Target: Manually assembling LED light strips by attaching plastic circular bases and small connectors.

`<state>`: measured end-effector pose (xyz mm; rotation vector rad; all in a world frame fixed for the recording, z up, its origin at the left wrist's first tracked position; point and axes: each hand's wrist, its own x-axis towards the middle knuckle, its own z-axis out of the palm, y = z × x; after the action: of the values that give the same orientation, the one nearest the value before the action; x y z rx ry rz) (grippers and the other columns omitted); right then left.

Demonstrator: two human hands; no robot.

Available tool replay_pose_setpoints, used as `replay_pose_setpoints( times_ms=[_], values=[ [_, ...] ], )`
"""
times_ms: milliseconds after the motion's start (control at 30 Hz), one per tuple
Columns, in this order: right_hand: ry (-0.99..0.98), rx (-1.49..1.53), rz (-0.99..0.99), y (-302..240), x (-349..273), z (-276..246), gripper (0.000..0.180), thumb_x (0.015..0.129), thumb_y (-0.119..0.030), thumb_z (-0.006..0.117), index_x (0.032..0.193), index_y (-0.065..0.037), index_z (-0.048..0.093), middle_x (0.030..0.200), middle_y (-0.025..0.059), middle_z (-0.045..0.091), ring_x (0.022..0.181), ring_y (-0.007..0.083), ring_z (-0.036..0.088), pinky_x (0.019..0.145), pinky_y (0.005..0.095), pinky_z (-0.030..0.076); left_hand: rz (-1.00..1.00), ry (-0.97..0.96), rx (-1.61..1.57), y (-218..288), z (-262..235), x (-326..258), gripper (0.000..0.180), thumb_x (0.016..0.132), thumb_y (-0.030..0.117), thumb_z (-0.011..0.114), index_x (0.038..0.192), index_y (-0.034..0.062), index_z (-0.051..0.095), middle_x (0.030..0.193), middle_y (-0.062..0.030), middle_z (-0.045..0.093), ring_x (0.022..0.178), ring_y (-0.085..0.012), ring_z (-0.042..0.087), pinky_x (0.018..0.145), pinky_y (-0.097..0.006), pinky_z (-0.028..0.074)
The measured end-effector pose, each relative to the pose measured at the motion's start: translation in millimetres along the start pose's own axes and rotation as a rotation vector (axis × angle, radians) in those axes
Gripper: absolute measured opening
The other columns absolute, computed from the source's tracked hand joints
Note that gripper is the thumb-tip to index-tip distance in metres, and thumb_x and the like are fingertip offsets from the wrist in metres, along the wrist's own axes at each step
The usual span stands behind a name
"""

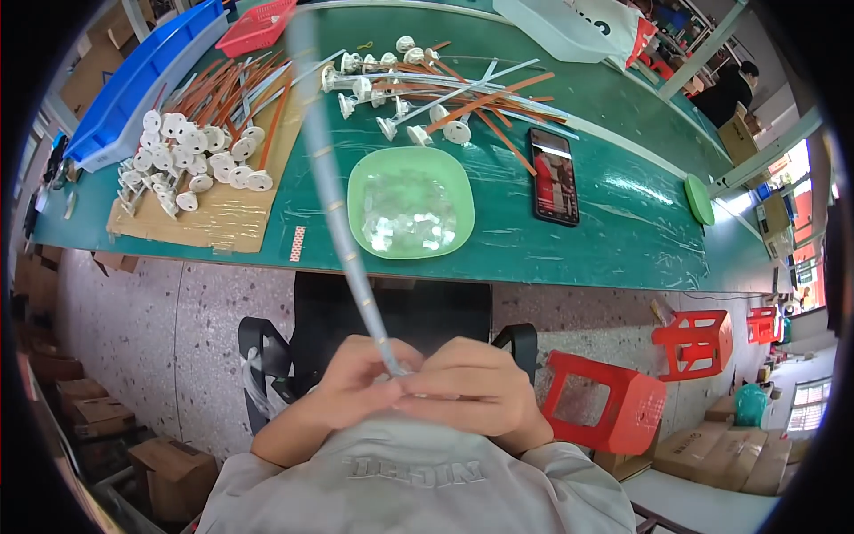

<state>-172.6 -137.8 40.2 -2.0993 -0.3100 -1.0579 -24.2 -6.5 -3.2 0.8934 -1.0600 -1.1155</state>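
Note:
A long grey strip [335, 209] with thin gold bands rises from my hands, over the table edge and past the green bowl; its far end is blurred. Close to my chest, my left hand [360, 384] pinches the strip's lower end. My right hand [471, 384] is closed at the same end, fingers bent against the left fingertips. Whether a small piece sits between the fingertips is hidden. Just beyond the table edge stands the light green bowl [359, 214], holding many small clear glossy pieces [414, 222].
Strips with white round ends [191, 142] lie heaped on cardboard [245, 227] at left; more strips [463, 98] lie farther back. A phone [554, 176] rests right of the bowl. Also around are a blue bin [147, 84], red basket [253, 27] and red stools [605, 400].

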Motion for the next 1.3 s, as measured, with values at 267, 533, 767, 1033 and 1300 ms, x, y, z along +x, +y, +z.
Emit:
replay_pose_setpoints(
  times_ms=[267, 533, 767, 1033, 1300],
  values=[
    [0.206, -0.001, -0.009, 4.8, -15.1, 5.4, 0.022, 0.069, -0.001, 0.083, 0.090, -0.002, 0.075, 0.092, 0.0101, 0.072, 0.078, 0.0231, 0.067, 0.064, 0.0344, 0.052, 0.093, -0.289, -0.071, -9.1, 2.9, 2.2, 0.040, 0.101, 0.035, 0.047, 0.102, -0.0020, 0.061, 0.090, -0.0122, 0.066, 0.075, -0.0251, 0.063, 0.065, -0.036, 0.047],
    [0.212, 0.098, -0.150, 36.6, -7.2, 13.2, 0.014, 0.067, -0.002, 0.076, 0.081, -0.002, 0.074, 0.085, 0.0130, 0.072, 0.069, 0.0232, 0.066, 0.053, 0.0303, 0.050, 0.126, -0.258, -0.033, -15.4, -13.0, 13.9, 0.064, 0.097, 0.059, 0.050, 0.101, -0.0052, 0.059, 0.095, -0.0160, 0.068, 0.080, -0.0288, 0.067, 0.067, -0.037, 0.051],
    [0.348, -0.007, -0.151, 47.0, -1.1, 16.7, 0.011, 0.067, -0.003, 0.073, 0.078, -0.002, 0.072, 0.078, 0.0136, 0.071, 0.067, 0.0238, 0.067, 0.048, 0.0290, 0.052, -0.081, -0.240, -0.109, -12.9, -18.3, 20.7, 0.057, 0.090, 0.053, 0.063, 0.096, -0.0041, 0.057, 0.090, -0.0154, 0.063, 0.076, -0.0286, 0.062, 0.068, -0.036, 0.047],
    [0.335, -0.077, -0.014, 48.4, -1.6, 18.8, 0.018, 0.073, -0.002, 0.077, 0.090, 0.002, 0.072, 0.087, 0.0093, 0.070, 0.073, 0.0232, 0.067, 0.056, 0.0295, 0.056, 0.057, -0.230, 0.197, -13.7, -34.3, 38.4, 0.051, 0.089, 0.050, 0.056, 0.079, 0.0009, 0.055, 0.077, -0.0112, 0.061, 0.069, -0.0250, 0.059, 0.060, -0.034, 0.044],
    [0.142, 0.086, -0.011, 59.9, 12.3, 8.8, 0.018, 0.072, 0.000, 0.078, 0.089, 0.003, 0.072, 0.091, 0.0117, 0.072, 0.073, 0.0231, 0.067, 0.055, 0.0311, 0.050, 0.052, -0.223, 0.007, -7.7, -46.6, 40.5, 0.040, 0.092, 0.041, 0.056, 0.087, 0.0016, 0.060, 0.075, -0.0077, 0.059, 0.066, -0.0241, 0.056, 0.059, -0.035, 0.042]
  ],
)
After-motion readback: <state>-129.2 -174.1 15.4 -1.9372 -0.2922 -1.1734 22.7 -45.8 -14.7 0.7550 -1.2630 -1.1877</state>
